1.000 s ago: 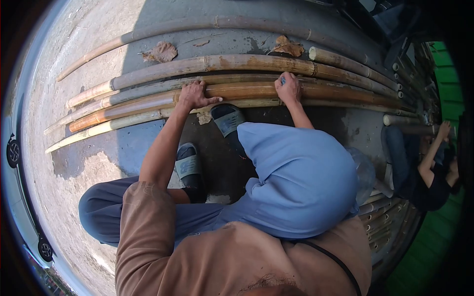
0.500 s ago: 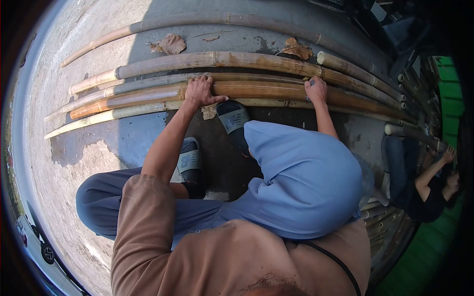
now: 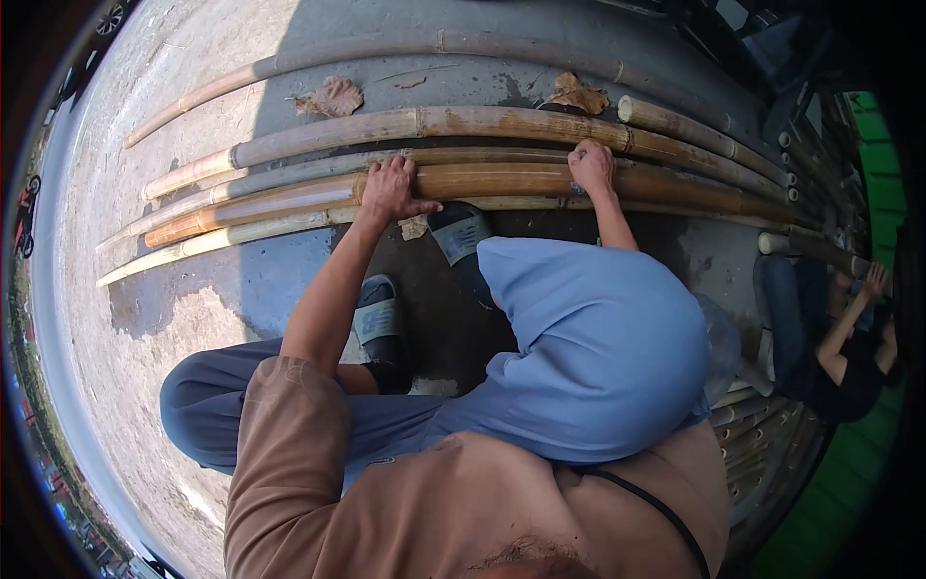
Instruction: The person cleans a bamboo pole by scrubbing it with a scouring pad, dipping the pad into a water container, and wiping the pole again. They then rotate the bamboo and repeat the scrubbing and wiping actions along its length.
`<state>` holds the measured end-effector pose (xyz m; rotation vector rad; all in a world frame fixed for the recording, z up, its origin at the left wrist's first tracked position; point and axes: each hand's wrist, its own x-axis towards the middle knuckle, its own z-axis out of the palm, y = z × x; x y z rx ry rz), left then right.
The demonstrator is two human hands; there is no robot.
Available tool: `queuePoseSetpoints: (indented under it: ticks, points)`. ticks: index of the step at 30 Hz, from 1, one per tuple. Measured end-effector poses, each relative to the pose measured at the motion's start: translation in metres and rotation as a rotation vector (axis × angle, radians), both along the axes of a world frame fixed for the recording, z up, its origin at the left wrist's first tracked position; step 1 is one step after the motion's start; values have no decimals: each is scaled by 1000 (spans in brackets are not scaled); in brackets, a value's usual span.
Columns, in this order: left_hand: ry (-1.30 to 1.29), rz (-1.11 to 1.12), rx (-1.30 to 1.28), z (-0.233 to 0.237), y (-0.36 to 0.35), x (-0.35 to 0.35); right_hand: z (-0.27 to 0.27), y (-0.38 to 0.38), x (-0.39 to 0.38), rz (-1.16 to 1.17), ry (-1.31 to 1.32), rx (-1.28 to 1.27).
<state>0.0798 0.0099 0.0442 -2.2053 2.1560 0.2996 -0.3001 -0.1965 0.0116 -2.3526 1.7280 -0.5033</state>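
My left hand [image 3: 391,189] lies over a brown bamboo pole [image 3: 492,180], its fingers curled over the far side and its thumb stretched along the near side. Farther right on the same pole, my right hand [image 3: 591,166] is closed in a fist. A small bluish bit shows by the fist, too little to name. Thinner bamboo poles lie along both sides of the held one, and a thick bamboo pole [image 3: 328,128] lies just beyond. My sandalled feet [image 3: 458,236] are on the near side of the poles.
Another long bamboo pole [image 3: 357,45] lies farthest away, with dry leaves [image 3: 333,96] on the concrete before it. A short pole end [image 3: 641,113] lies at right. A co-worker [image 3: 849,338] sits at far right by a pole. More bamboo [image 3: 752,434] is stacked at lower right.
My right hand has slid left along the brown pole, toward my left hand. The left hand keeps its place on the pole. The view has shifted slightly.
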Motion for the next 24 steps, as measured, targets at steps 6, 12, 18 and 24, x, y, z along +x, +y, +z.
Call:
queuePoseSetpoints:
  ticks: [6,12,18,24]
  points:
    - [3,36,44,2,-3,-6,16,-26,-37,-5,288,53]
    - [26,6,-33,-7,3,-2,6,85,186,494,-258,225]
    - [57,-14,115,-6,-12,12,24,60,122,213,-214,246]
    - [363,-44,329,9,-43,33,31,-12,-72,-171,-180,103]
